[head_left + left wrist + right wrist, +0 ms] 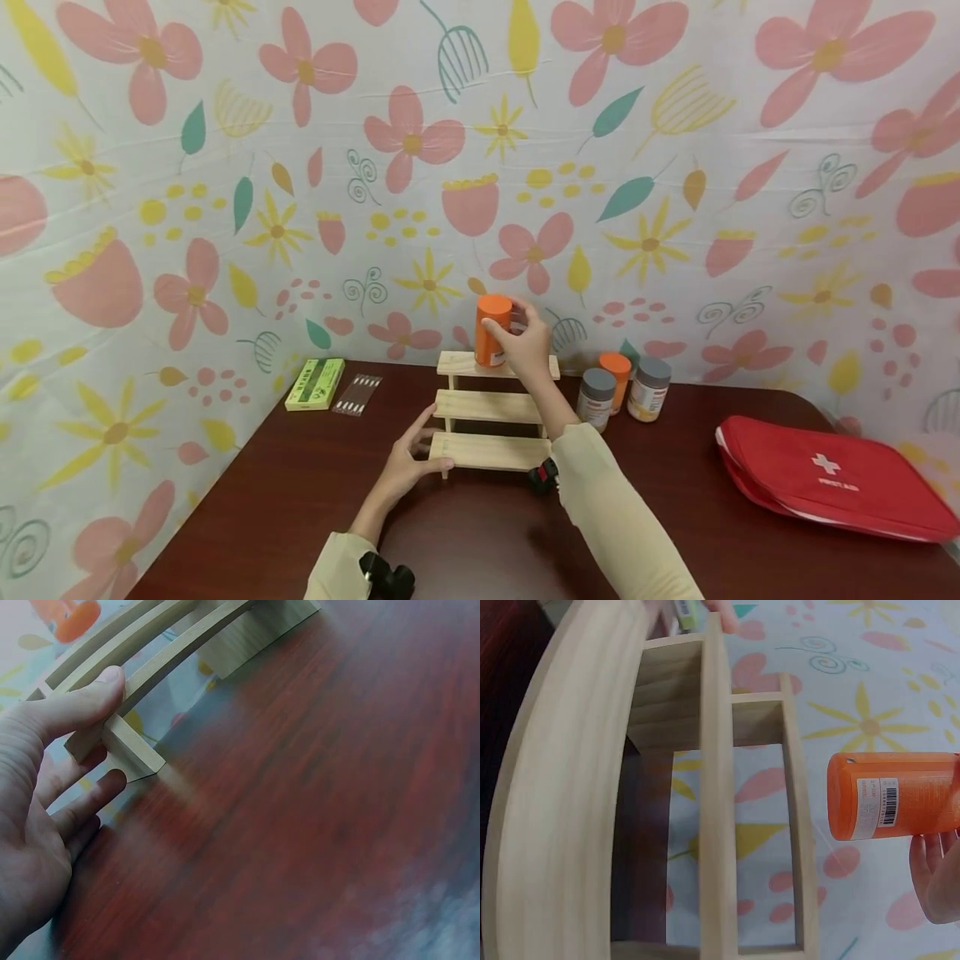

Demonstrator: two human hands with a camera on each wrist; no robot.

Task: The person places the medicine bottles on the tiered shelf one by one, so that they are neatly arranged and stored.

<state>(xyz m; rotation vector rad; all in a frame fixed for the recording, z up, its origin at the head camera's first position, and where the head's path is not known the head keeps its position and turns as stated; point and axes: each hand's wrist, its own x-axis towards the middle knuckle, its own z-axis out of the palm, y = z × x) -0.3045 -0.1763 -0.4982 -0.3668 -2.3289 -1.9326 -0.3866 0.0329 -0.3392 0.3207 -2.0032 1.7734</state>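
Your right hand (528,343), spread to bottle width, grips the orange pill bottle (900,793) by its sides, upright just above the wooden rack (491,406)'s top step (457,362); base probably kept free. Your left hand (403,463), loosely bent, pinches the lowest step (495,452)'s left end, likely steadying the rack on the bench (465,542).

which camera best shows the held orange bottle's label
The right wrist view: the label faces the camera up close, barcode visible. The head view shows the orange bottle small in the right hand, label unreadable; the left wrist view shows only part of it, no legible label.
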